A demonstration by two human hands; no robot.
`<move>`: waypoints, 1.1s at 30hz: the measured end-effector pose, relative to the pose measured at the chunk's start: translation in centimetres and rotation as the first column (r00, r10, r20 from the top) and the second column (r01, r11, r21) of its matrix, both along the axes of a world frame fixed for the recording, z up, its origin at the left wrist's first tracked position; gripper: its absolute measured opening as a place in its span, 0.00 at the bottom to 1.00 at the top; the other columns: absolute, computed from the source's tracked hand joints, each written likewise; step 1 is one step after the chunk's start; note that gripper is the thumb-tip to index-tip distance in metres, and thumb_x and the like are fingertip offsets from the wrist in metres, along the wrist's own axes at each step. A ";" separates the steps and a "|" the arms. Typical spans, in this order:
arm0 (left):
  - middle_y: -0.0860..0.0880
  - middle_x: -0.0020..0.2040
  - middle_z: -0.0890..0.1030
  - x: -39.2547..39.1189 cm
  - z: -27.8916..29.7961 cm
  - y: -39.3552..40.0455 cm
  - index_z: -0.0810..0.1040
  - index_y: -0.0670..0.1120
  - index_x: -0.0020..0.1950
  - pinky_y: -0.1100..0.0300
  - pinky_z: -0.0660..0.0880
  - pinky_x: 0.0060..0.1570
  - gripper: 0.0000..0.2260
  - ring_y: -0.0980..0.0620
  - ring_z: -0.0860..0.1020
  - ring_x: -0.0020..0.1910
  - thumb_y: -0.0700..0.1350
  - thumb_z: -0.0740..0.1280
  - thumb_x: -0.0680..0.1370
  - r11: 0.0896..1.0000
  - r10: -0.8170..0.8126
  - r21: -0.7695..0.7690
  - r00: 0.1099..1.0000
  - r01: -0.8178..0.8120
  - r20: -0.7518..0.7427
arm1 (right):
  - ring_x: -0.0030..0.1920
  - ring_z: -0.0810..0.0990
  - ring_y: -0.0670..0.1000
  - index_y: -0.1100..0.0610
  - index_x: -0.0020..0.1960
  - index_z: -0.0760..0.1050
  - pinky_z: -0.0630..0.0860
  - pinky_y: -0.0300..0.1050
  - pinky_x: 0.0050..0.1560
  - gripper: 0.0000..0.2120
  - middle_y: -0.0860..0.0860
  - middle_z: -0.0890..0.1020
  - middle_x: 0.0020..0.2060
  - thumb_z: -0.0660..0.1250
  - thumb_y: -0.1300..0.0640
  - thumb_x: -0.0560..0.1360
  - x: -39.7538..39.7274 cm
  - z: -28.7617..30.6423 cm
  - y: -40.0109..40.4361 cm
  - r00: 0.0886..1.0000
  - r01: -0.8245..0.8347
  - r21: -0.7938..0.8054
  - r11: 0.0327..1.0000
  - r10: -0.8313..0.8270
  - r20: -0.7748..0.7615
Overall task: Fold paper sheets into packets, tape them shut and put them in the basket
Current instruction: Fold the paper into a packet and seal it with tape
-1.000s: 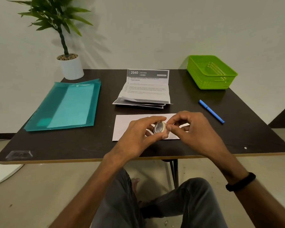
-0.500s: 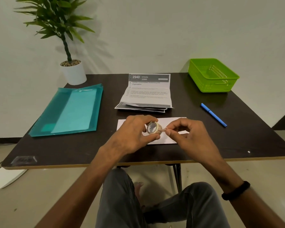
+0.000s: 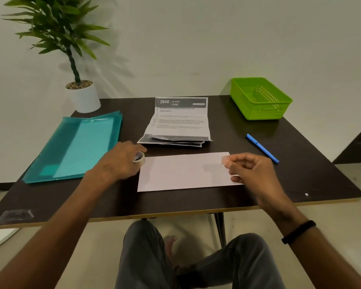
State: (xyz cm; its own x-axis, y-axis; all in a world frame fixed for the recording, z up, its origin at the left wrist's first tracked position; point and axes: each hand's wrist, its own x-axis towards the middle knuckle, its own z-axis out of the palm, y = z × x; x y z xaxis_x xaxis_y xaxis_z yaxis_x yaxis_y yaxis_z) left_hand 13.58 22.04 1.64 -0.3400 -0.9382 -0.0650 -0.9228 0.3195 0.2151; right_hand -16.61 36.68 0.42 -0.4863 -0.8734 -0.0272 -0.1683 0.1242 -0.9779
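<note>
A folded white paper packet [image 3: 183, 172] lies flat near the table's front edge. My left hand [image 3: 119, 161] grips a small roll of tape [image 3: 139, 157] just off the packet's left end, low over the table. My right hand [image 3: 250, 170] pinches a short piece of clear tape [image 3: 225, 159] between thumb and forefinger above the packet's right end. Behind the packet lies a stack of folded printed sheets [image 3: 179, 122]. The green basket [image 3: 258, 98] stands at the back right corner with nothing visible inside.
A teal plastic folder [image 3: 75, 144] lies on the left side of the dark table [image 3: 300, 180]. A potted plant [image 3: 79, 94] stands at the back left. A blue pen [image 3: 262, 148] lies right of the packet.
My hands have parted: the left one carried the tape roll to the left of the packet, and the right one drew away to the right with a torn-off piece of tape.
</note>
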 end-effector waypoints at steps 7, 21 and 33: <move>0.57 0.60 0.81 -5.8 0.1 5.3 0.79 0.57 0.68 0.65 0.76 0.55 0.19 0.62 0.78 0.56 0.61 0.68 0.79 0.995 -0.099 -0.066 0.882 0.077 -0.461 | 0.43 0.86 0.43 0.49 0.53 0.82 0.83 0.38 0.39 0.09 0.45 0.87 0.45 0.77 0.58 0.75 0.3 -0.4 0.4 0.992 0.006 -0.027 1.000 -0.009 -0.126; 0.49 0.47 0.87 -13.2 -1.3 9.5 0.86 0.47 0.57 0.58 0.83 0.50 0.09 0.50 0.86 0.47 0.48 0.70 0.81 0.890 0.297 0.384 0.326 0.245 -0.897 | 0.41 0.86 0.50 0.53 0.53 0.84 0.84 0.44 0.42 0.06 0.49 0.88 0.41 0.73 0.55 0.78 2.0 0.7 2.1 0.996 -0.083 -0.066 0.994 0.085 0.030; 0.54 0.48 0.87 -12.6 -0.5 9.8 0.86 0.51 0.59 0.58 0.83 0.50 0.11 0.55 0.84 0.47 0.52 0.73 0.79 0.945 -0.010 0.168 0.538 0.281 -0.843 | 0.40 0.87 0.51 0.55 0.52 0.84 0.85 0.43 0.40 0.08 0.50 0.88 0.40 0.77 0.58 0.74 1.8 1.7 2.4 0.996 -0.048 -0.144 0.988 0.036 -0.085</move>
